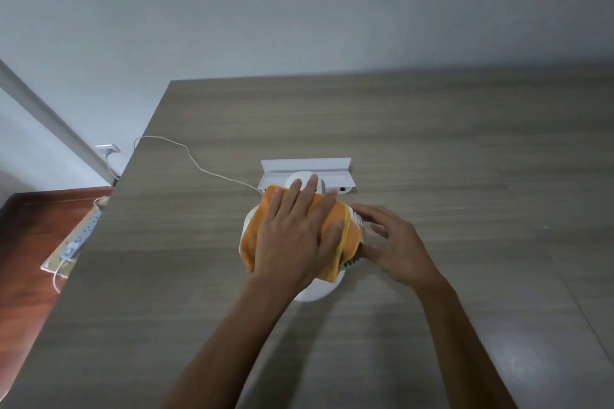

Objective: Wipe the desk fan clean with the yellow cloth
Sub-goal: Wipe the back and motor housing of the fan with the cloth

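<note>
Both hands are on the fan (317, 289), mid-desk (432, 143). Left hand (295, 236) lies flat, fingers straight, pressing the cloth (352, 236) over the fan's top. Right hand (395, 242) curls round the fan's right rim, just beside the cloth. Behind the fan stands a white box (305, 166).

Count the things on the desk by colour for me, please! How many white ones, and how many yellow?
White: 3, the fan, the cord and the box behind the fan.
Yellow: 1, the cloth lying over the fan under the left hand.
Total: 4
</note>
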